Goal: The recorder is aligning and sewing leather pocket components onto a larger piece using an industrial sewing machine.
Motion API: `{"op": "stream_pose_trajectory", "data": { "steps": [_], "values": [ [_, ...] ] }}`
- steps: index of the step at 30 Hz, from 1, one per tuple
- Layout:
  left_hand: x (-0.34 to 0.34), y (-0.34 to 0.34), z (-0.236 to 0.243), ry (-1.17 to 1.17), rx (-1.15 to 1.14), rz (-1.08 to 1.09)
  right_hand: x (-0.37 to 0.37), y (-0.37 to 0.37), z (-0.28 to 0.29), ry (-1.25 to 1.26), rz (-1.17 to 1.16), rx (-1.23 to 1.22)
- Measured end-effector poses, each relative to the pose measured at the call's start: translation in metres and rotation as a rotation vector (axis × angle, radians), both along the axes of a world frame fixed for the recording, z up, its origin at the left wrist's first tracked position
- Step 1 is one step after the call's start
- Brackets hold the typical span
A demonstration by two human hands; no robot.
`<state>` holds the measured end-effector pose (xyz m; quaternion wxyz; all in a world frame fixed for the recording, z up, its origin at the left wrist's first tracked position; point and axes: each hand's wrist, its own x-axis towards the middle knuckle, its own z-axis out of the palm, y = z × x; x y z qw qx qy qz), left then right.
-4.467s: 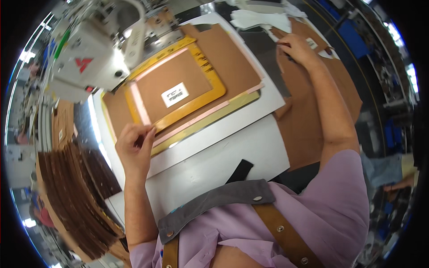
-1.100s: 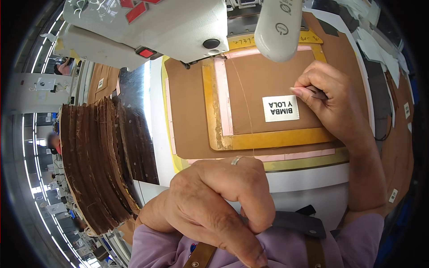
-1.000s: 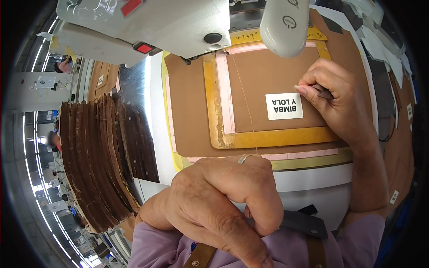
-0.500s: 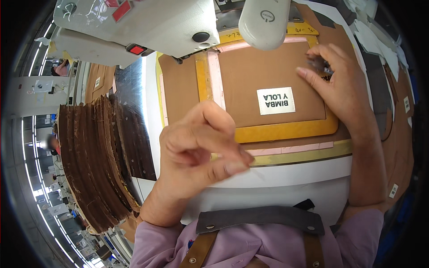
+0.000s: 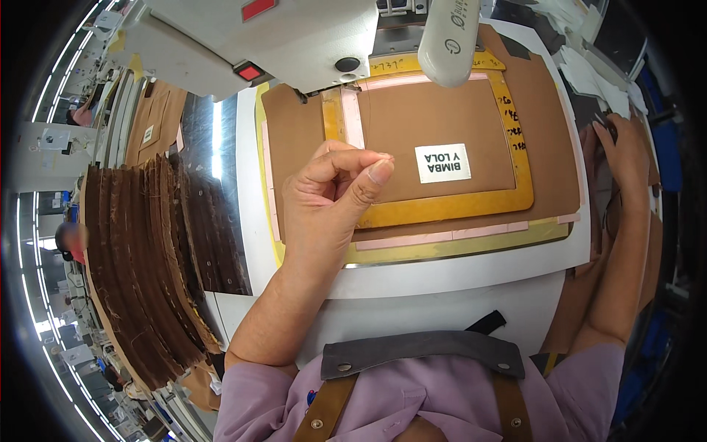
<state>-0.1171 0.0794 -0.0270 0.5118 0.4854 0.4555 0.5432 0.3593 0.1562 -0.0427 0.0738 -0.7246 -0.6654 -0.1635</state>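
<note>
My left hand (image 5: 331, 188) is raised over the near left part of a brown panel (image 5: 442, 110), thumb and forefinger pinched together. Whatever they pinch is too small to make out. The panel lies under a yellow frame (image 5: 442, 209) with handwritten marks, and a white label (image 5: 442, 163) with dark lettering sits on it. Over at the far right, my right hand (image 5: 627, 158) has its fingers closed round a small dark metal tool (image 5: 611, 130), mostly hidden, above dark grey material beside the work.
A white sewing machine head (image 5: 280, 44) and a white lamp (image 5: 448, 44) overhang the far side. At the left stands a stack of brown pieces with frayed edges (image 5: 140, 265). White scraps (image 5: 589, 77) lie at the far right. Pink strips (image 5: 412, 241) edge the panel.
My right hand has moved right, off the panel, with the small dark tool. My left hand has risen away from me, still pinching; the thin thread seen at its fingertips no longer shows.
</note>
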Motion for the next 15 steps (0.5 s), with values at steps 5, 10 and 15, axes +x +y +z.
{"op": "stream_pose_trajectory", "data": {
  "steps": [5,10,15],
  "values": [
    [0.003,0.001,-0.007,-0.264,-0.006,-0.026,-0.161,-0.023,0.046,0.693,0.465,-0.058],
    [0.020,0.001,-0.007,-0.366,0.036,-0.069,-0.280,-0.047,0.027,1.501,1.005,-0.297],
    [0.008,0.000,-0.016,-0.313,0.046,0.057,-0.295,0.032,-0.010,1.305,0.684,-0.221]
  ]
}}
